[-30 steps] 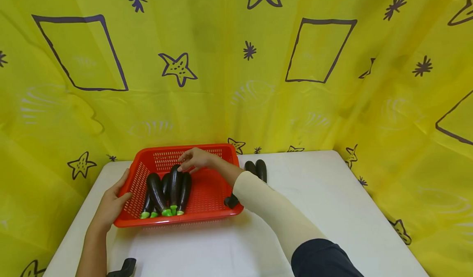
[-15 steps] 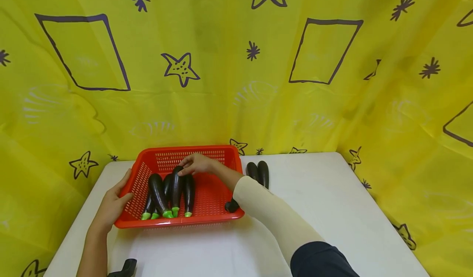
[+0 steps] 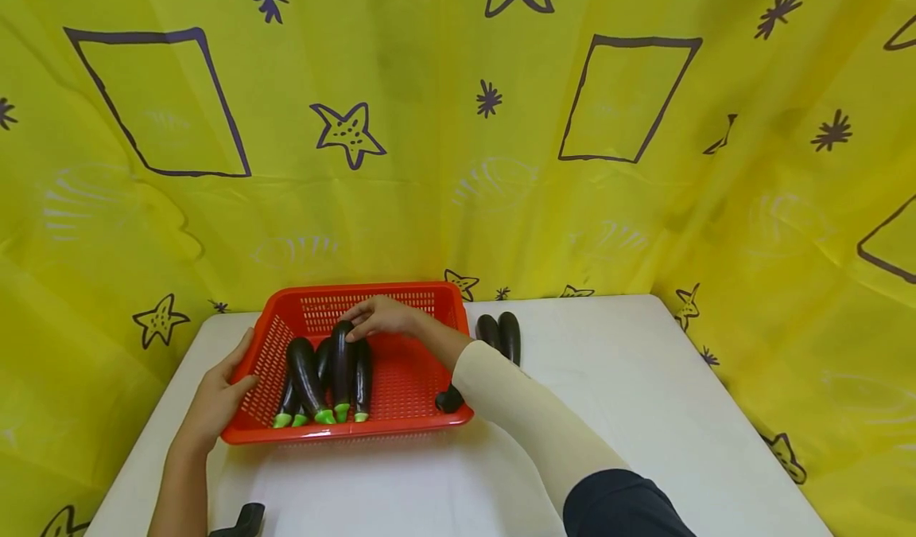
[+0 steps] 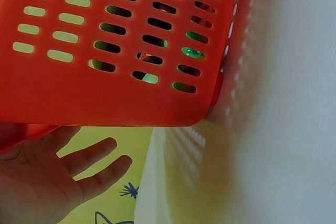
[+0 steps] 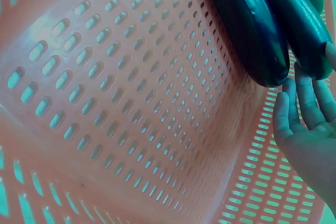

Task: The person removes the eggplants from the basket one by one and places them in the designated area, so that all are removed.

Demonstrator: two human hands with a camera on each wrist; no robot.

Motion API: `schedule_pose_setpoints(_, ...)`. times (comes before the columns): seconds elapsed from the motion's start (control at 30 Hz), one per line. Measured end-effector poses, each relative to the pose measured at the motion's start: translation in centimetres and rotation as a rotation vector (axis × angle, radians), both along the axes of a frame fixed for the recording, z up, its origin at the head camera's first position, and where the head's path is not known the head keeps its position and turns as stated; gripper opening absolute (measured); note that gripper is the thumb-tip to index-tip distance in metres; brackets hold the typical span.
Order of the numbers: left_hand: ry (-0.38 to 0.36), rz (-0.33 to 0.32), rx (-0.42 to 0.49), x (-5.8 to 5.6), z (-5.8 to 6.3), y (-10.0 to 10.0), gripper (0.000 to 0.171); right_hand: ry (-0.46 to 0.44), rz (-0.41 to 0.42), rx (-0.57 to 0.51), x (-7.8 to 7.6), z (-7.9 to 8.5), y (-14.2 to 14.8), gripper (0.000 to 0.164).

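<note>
A red perforated basket holds several dark eggplants with green stem ends, lying side by side in its left half. My right hand reaches in and pinches the rounded far end of one eggplant. In the right wrist view the thumb lies on one side of that eggplant and the fingers on the other; a neighbouring eggplant lies beside the fingertips. My left hand holds the basket's left rim, thumb over it. From the left wrist, two fingers stretch straight past the basket's outer wall.
Two more eggplants lie on the white table just right of the basket, partly hidden by the right sleeve. A patterned yellow curtain hangs close behind and on both sides of the table.
My right hand has closed on the eggplant's end, which has shifted slightly. The eggplant to its right moved a little right, then back slightly. My left hand stays at the rim.
</note>
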State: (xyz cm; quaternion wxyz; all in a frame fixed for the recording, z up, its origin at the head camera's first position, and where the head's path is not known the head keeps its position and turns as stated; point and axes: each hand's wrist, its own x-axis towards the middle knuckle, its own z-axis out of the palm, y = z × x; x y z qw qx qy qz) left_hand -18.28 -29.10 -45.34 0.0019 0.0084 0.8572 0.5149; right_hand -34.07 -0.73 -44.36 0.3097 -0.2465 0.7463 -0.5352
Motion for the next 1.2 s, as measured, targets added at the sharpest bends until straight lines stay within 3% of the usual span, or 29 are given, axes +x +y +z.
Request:
schedule_pose_setpoints(0.37,0.007,-0.005,0.007,0.1,-0.1,-0.1,0.07,0.034,0.027,0.026,0.3,0.4,0.1,0.046)
schedule_pose_setpoints(0.7,0.004,-0.004,0.02,0.2,0.2,0.1,0.071,-0.049,0.123,-0.043,0.0,0.5,0.1,0.045)
schedule_pose_setpoints(0.9,-0.029,-0.008,-0.003,0.0,0.1,0.1,0.07,-0.009,0.098,-0.001,0.3,0.7,0.3,0.044)
schedule_pose_setpoints(1.2,-0.003,-0.009,0.016,0.1,0.2,0.1,0.07,-0.095,0.128,-0.037,0.7,1.1,0.3,0.043)
